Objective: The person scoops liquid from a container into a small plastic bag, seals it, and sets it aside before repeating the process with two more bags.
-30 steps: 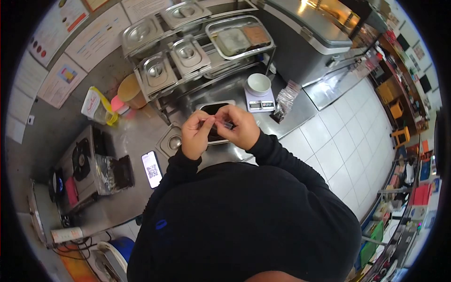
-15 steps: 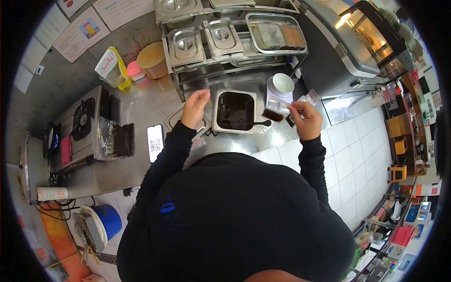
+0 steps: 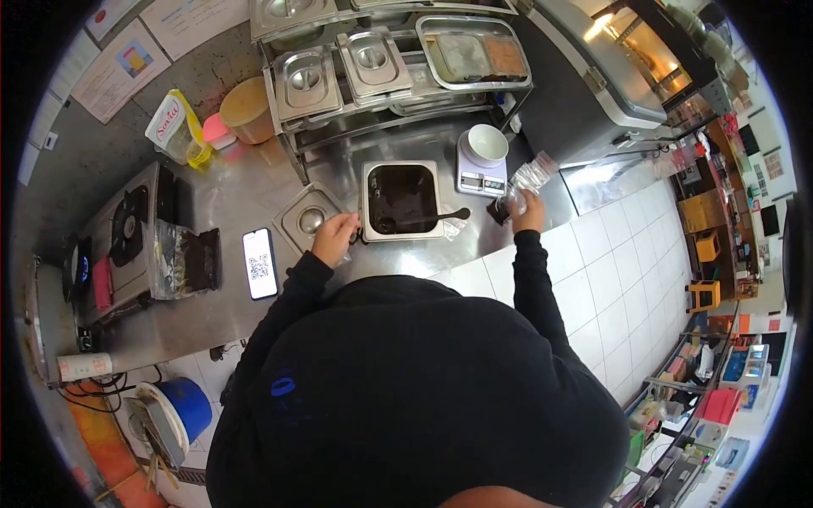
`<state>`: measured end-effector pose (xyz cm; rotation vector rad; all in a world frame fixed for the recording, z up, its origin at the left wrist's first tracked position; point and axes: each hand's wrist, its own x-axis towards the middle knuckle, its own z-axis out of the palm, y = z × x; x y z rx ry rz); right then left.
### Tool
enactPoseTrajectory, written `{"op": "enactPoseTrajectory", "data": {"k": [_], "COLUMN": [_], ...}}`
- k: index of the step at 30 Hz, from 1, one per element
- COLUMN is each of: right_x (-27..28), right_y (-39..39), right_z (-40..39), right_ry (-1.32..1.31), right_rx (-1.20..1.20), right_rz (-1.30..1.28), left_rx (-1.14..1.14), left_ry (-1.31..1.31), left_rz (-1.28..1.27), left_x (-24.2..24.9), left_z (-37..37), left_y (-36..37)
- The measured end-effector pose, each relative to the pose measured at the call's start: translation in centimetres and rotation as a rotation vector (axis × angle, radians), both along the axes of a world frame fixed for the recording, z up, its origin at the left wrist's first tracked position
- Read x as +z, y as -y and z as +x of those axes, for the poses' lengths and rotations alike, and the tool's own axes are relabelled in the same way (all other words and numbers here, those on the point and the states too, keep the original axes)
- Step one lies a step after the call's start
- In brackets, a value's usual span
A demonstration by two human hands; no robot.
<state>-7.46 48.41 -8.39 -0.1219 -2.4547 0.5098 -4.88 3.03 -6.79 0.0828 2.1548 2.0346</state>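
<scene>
My left hand (image 3: 334, 239) is closed at the front left corner of a steel pan (image 3: 366, 181), its fingertips pinched close to a small dark looped item; I cannot tell what they hold. Dark sauce (image 3: 405, 193) partly fills the pan, and a black-handled ladle (image 3: 455, 215) leans over its right rim. Behind my left hand lies a steel lid (image 3: 310, 218). My right hand (image 3: 529, 213) grips the clear top of a small plastic bag of dark sauce (image 3: 500, 210), low at the counter's right front. Just behind it stands a kitchen scale (image 3: 481, 179) bearing a white bowl (image 3: 488, 144).
Clear plastic bags (image 3: 535, 172) lie right of the scale. A phone (image 3: 259, 264) showing a code rests on the left counter, near a gas stove (image 3: 127, 222) with a lit burner. Lidded steel pans (image 3: 306, 82) fill the rack behind. A dark grey appliance (image 3: 576, 93) stands at right.
My right hand has lowered the sauce bag from near the scale to the counter. My left hand has come down from open beside the pan and closed at its front corner. The view has shifted slightly.
</scene>
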Motion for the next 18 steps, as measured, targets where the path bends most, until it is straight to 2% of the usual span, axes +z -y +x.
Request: {"op": "enactPoseTrajectory", "data": {"k": [1, 2, 3, 4, 6, 9, 12, 15, 18], "right_x": [-0.5, -0.9, -1.4, -2.1, -2.8, -2.3, -2.0, -0.3, 3.4], "right_y": [0.7, 1.3, 2.3, 3.3, 5.1, 5.6, 5.3, 4.8, 5.0], "right_z": [-0.2, -0.6, -0.6, -0.8, -0.8, -1.1, -1.9, -2.4, -3.0], "right_ry": [0.120, 0.235, 0.354, 0.332, 0.435, 0.531, 0.404, 0.446, 0.468], "right_rx": [0.106, 0.278, 0.433, 0.572, 0.646, 0.542, 0.559, 0.407, 0.267], "right_rz": [-0.076, 0.066, 0.055, 0.158, 0.123, 0.142, 0.011, -0.042, -0.383], "left_rx": [0.029, 0.054, 0.032, 0.036, 0.045, 0.022, 0.007, -0.043, -0.097], "left_ry": [-0.008, -0.014, 0.067, 0.042, -0.009, -0.026, -0.034, -0.061, -0.063], "left_rz": [0.016, 0.030, 0.015, 0.028, 0.057, 0.108, 0.152, 0.146, 0.147], "left_x": [0.2, 0.3, 1.4, 1.6, 2.1, 3.0, 3.9, 5.1, 6.8], "left_z": [0.0, -0.1, -0.1, -0.1, -0.3, -0.3, -0.1, 0.0, 0.0], "left_y": [0.2, 0.5, 0.9, 0.9, 0.8, 0.2, -0.3, -0.5, -1.2]}}
